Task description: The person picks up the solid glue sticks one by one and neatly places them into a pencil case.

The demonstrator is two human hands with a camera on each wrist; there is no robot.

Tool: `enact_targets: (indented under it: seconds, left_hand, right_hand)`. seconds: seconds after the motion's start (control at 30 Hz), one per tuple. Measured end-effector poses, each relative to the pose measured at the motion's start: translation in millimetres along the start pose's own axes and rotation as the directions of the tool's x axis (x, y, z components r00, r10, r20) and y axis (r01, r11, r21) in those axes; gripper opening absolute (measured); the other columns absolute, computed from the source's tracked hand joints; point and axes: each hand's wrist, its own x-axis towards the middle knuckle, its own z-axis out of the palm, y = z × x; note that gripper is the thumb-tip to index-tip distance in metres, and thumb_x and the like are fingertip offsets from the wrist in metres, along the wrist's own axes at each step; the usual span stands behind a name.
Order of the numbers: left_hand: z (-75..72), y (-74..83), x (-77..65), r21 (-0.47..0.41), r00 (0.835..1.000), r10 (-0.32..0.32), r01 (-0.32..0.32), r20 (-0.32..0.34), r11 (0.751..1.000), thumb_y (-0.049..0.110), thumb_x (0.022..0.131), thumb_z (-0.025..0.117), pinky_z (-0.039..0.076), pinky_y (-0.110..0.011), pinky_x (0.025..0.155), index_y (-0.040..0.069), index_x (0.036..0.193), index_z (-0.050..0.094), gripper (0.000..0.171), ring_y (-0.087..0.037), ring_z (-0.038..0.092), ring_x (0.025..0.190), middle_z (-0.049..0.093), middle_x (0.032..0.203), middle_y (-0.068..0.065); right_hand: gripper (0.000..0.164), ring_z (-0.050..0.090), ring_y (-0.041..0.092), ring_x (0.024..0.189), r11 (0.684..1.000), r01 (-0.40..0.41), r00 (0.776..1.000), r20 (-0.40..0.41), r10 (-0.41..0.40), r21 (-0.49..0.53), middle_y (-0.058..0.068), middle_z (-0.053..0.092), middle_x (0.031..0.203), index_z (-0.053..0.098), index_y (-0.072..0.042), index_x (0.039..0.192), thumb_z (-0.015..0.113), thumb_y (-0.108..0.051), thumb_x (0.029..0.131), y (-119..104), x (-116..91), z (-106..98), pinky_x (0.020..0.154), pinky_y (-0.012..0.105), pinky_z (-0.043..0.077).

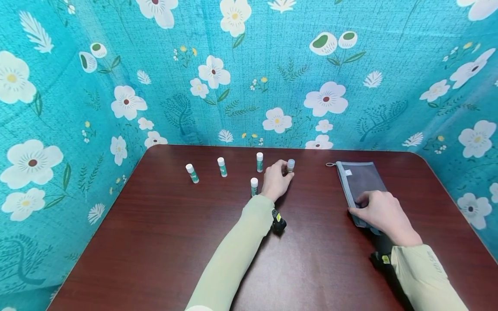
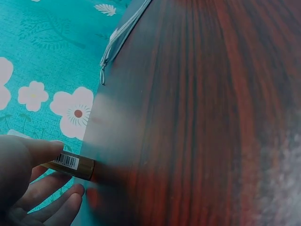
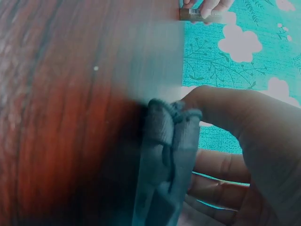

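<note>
In the head view I see the left hand [image 1: 277, 179] over the dark wooden bench [image 1: 218, 242], pinching a pale-capped tube [image 1: 291, 166] between thumb and fingers. Four white-capped tubes [image 1: 260, 162] stand to the left of it, the nearest just beside the wrist. Well apart on the right, the right hand [image 1: 383, 214] grips the near end of a grey mesh pouch [image 1: 362, 179], which lies with its zip pull [image 1: 330, 164] at the far left corner. Blue floral cloth [image 1: 249, 73] hangs behind.

My left wrist feed shows a barcode [image 2: 69, 161] on the held tube's brown body; I can't tell whether its base touches the bench.

On the right wrist feed, I have the pouch's folded edge between thumb and fingers, with the left hand and its tube small at the top.
</note>
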Motion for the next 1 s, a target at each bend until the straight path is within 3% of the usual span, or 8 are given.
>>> enact_targets:
  seconds: [0.3, 0.6, 0.83, 1.0]
  left_hand:
    - [-1.3, 1.4, -1.6, -0.007, 1.000, 0.004, -0.005, -0.025, 1.000, 0.016, 0.096, 0.074, 0.053, -0.030, 0.089, 0.012, 0.118, 0.069, 0.023, -0.014, 0.067, 0.098, 0.073, 0.108, -0.001]
    - [-2.3, 4.5, -3.4, -0.010, 0.999, 0.025, -0.026, -0.037, 1.000, 0.019, 0.095, 0.075, 0.053, -0.026, 0.081, 0.011, 0.120, 0.073, 0.025, -0.015, 0.069, 0.092, 0.074, 0.102, 0.001]
    - [-0.6, 7.6, -7.4, -0.006, 0.998, 0.051, -0.051, -0.029, 0.999, 0.023, 0.095, 0.076, 0.052, -0.023, 0.077, 0.013, 0.118, 0.075, 0.026, -0.009, 0.068, 0.086, 0.074, 0.098, 0.005]
    - [-0.6, 7.2, -11.7, -0.043, 0.999, 0.046, -0.047, -0.020, 0.998, 0.022, 0.094, 0.077, 0.053, -0.023, 0.077, 0.013, 0.118, 0.075, 0.026, -0.005, 0.067, 0.082, 0.074, 0.096, 0.005]
  right_hand:
    - [0.024, 0.059, 0.020, 0.064, 1.000, 0.004, 1.000, 0.022, -0.003, -0.017, -0.003, 0.064, 0.067, 0.074, -0.007, 0.078, 0.083, -0.029, 0.081, -4, 1, -3, 0.056, 0.042, 0.051]
    - [0.020, 0.054, 0.018, 0.059, 0.999, 0.002, 0.999, 0.038, 0.000, -0.045, -0.004, 0.060, 0.061, 0.073, -0.009, 0.072, 0.080, -0.024, 0.084, -8, 2, -6, 0.051, 0.036, 0.045]
    - [0.021, 0.053, 0.018, 0.056, 1.000, 0.017, 0.999, -0.028, -0.018, -0.026, -0.006, 0.058, 0.059, 0.071, -0.013, 0.067, 0.079, -0.023, 0.083, -10, 0, -9, 0.048, 0.035, 0.042]
    - [0.018, 0.054, 0.018, 0.056, 1.000, 0.007, 0.995, -0.098, -0.005, 0.017, -0.005, 0.061, 0.060, 0.073, -0.010, 0.071, 0.077, -0.021, 0.085, -11, -1, -12, 0.050, 0.034, 0.043]
